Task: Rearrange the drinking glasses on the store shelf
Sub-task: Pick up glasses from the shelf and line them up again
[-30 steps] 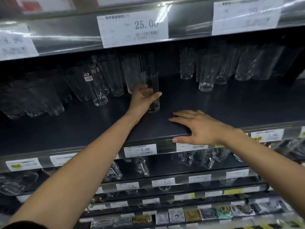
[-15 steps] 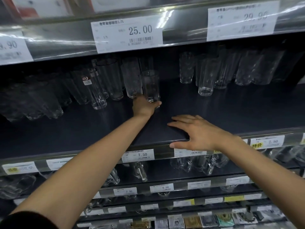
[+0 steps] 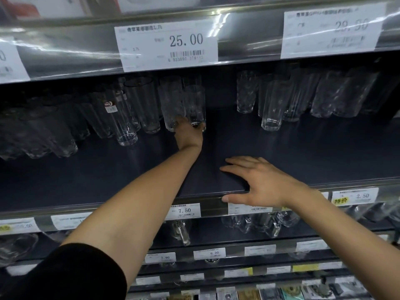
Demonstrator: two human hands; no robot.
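Clear tall glass (image 3: pixel 195 105) stands upright just above frame centre on the dark shelf (image 3: pixel 303 152). It sits at the right end of the left row of glasses (image 3: pixel 127 118), just beside a neighbouring glass (image 3: pixel 171 100) on its left. Left hand (image 3: pixel 188 135) reaches deep in, fingers curled round the base of the tall glass, thumb on its right side. Fingertips are partly hidden behind glassware. Black sleeve (image 3: pixel 71 276) at lower left of frame.

Right hand (image 3: pixel 262 182) lies flat, right of centre. Its fingers are straight and spread on the front part of the shelf, thumb hooked over the front lip, holding nothing.

Second cluster of glasses (image 3: pixel 303 98) at upper right, well apart from the held one, with a stretch of shelf between. 25.00 price tag (image 3: pixel 171 45) on the rail above, upper centre. 7.50 tag (image 3: pixel 185 211) on the front rail, just left of the right thumb. Glass mugs (image 3: pixel 259 224) on the next shelf down, under the right hand. Far-left glasses are too blurred to describe.
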